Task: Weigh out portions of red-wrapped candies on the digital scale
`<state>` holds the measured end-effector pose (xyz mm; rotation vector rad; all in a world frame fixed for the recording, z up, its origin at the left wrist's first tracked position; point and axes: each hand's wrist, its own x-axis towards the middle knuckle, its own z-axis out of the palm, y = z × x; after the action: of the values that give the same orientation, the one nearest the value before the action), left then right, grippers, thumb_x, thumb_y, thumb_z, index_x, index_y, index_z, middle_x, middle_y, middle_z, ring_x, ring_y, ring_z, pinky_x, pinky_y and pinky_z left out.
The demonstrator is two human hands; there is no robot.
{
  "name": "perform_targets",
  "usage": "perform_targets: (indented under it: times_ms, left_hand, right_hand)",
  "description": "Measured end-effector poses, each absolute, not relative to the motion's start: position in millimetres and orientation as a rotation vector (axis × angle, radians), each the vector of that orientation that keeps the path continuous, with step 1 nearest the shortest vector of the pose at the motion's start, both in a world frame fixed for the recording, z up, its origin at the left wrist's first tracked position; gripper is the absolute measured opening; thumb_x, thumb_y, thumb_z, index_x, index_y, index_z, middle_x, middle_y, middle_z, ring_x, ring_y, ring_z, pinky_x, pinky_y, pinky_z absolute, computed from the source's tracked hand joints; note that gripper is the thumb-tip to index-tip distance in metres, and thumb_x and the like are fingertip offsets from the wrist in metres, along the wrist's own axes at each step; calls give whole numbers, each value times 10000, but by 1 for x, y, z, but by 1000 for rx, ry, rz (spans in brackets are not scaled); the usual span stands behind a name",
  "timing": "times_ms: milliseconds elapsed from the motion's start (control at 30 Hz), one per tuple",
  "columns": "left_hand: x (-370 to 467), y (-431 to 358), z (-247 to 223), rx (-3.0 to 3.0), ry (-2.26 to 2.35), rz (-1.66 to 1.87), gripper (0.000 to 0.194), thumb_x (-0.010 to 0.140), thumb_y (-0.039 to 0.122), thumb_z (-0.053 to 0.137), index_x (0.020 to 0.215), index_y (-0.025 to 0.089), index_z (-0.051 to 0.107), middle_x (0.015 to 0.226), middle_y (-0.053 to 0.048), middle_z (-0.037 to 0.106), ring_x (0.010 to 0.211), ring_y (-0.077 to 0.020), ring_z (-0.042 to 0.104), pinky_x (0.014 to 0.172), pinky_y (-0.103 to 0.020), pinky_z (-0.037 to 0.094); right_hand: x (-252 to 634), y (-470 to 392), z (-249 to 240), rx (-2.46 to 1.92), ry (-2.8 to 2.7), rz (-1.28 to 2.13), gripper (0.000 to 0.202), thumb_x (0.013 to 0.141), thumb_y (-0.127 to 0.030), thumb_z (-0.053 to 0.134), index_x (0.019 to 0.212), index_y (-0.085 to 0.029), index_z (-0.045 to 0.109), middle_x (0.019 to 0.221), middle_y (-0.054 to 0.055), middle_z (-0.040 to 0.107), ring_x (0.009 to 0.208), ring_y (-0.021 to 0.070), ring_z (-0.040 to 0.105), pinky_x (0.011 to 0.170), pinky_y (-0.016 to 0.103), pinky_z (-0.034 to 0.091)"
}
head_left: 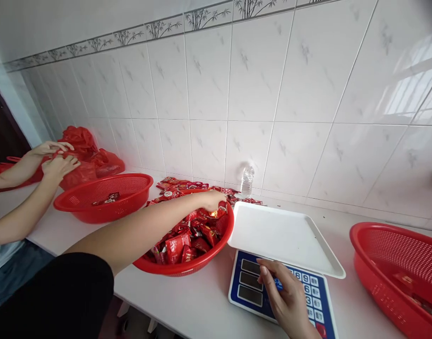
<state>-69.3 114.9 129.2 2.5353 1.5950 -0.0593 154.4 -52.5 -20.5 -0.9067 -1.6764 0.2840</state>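
Observation:
My left hand [215, 200] is over the far right side of a red plastic basket [187, 270] heaped with small shiny red packets [178, 246]. Its fingers curl down around a red packet [217, 213] with a gold patch; the fingertips are partly hidden. My right hand [284, 292] hovers above the blue keypad and display panel of a digital scale [251, 282], thumb and index finger closed together with nothing visible between them. The scale's white tray [279, 230] holds no packets and sits to the right of the filled basket.
More red packets [173, 181] lie behind the basket, beside a clear plastic bottle [248, 181] by the tiled wall. At left, another person's hands [58, 160] handle red plastic bags [79, 141] near a red basket [106, 209]. Another red basket [374, 278] stands at right.

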Motion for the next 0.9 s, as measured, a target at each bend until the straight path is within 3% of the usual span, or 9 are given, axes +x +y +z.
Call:
perform_targets:
  times_ms: [133, 300, 533, 667, 800, 900]
  left_hand:
    - [-53, 113, 150, 2625, 1566, 126, 348, 709, 60, 547, 963, 249, 692, 876, 22, 702, 800, -187, 630, 698, -230, 455]
    - [-17, 104, 139, 2636, 1448, 512, 320, 776, 93, 528, 1034, 233, 654, 981, 7, 692, 897, -185, 624, 761, -235, 450]
    - [13, 94, 117, 2626, 1366, 450, 264, 889, 268, 499, 1124, 196, 597, 1077, -54, 679, 983, -208, 611, 817, -261, 441]
    - [9, 93, 110, 2638, 1403, 214, 297, 906, 352, 476, 1148, 214, 580, 1053, -59, 681, 937, -218, 621, 782, -282, 449]
    - [8, 88, 98, 2679, 1203, -4, 341, 833, 348, 603, 1144, 208, 605, 1152, -68, 645, 1028, -227, 589, 840, -280, 438]
    - [8, 92, 98, 2573, 1066, 43, 310, 868, 330, 561, 1146, 200, 606, 1151, -55, 651, 1038, -194, 591, 853, -250, 437]
  right_hand:
    - [154, -53, -20, -895, -1680, 298, 187, 934, -260, 485, 985, -199, 655, 686, 11, 647, 590, 132, 627, 551, 221, 490]
    - [154, -50, -19, -931, -1664, 324, 215, 944, -281, 464, 985, -192, 655, 681, 12, 649, 602, 138, 629, 572, 236, 488]
    - [153, -48, -17, -939, -1666, 351, 235, 956, -292, 443, 977, -185, 652, 672, 11, 643, 616, 142, 616, 591, 248, 471]
    - [153, -47, -18, -931, -1661, 346, 213, 952, -279, 457, 991, -192, 647, 682, 8, 644, 611, 139, 606, 583, 249, 456]
    - [153, -46, -19, -909, -1662, 341, 193, 947, -257, 467, 1002, -200, 643, 686, -1, 639, 611, 133, 605, 589, 244, 457]
    - [152, -46, -20, -908, -1666, 344, 187, 945, -249, 470, 1003, -207, 643, 695, -6, 641, 610, 129, 609, 590, 240, 462]
